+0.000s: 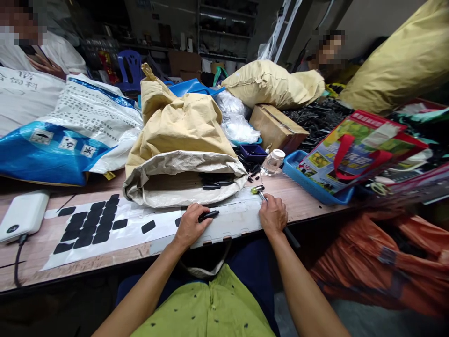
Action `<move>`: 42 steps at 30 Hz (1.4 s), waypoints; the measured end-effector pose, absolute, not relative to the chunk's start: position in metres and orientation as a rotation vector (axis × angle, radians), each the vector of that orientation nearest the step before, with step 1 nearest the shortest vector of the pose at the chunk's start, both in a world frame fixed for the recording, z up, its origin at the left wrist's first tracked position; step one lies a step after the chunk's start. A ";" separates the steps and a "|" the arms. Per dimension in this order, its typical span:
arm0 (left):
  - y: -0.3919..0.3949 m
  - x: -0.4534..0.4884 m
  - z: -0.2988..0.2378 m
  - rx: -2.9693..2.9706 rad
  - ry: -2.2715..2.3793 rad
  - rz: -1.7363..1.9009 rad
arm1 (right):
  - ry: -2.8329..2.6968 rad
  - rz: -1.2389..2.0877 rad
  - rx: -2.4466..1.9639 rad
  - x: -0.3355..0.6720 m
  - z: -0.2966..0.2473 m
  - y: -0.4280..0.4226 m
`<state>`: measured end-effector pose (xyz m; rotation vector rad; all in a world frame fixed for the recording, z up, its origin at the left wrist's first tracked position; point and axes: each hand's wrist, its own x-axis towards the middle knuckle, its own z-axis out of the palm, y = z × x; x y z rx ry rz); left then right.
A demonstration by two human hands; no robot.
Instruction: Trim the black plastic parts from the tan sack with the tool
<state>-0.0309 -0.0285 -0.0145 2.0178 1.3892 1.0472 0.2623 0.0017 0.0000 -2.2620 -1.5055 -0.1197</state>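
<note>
My left hand [191, 224] rests on a white sheet [136, 224] at the table's near edge, fingers closed on a slim black plastic part [209, 215]. My right hand [272, 216] is closed round the handle of a small hammer [258, 190] whose metal head points away, just right of the black part. An open tan paper sack [182, 154] lies directly behind both hands, more black parts showing in its mouth. Several black adhesive pads [93, 224] sit on the white sheet to the left.
A white power bank [23, 215] lies far left. A clear jar [272, 162], a blue tray [308, 185], a cardboard box [277, 126] and a heap of black parts [315, 119] stand right. Sacks crowd the back; two other people sit beyond.
</note>
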 end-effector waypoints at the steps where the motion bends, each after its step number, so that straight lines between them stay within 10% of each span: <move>1: -0.028 -0.031 -0.015 2.018 1.395 1.046 | -1.485 -0.074 -2.246 0.262 0.004 0.000; 14: -0.025 -0.031 -0.016 1.980 1.433 0.987 | -1.713 0.633 -1.419 0.172 0.036 -0.077; 42: -0.025 -0.031 -0.018 1.973 1.400 1.025 | -1.526 0.055 -2.051 0.241 0.029 -0.027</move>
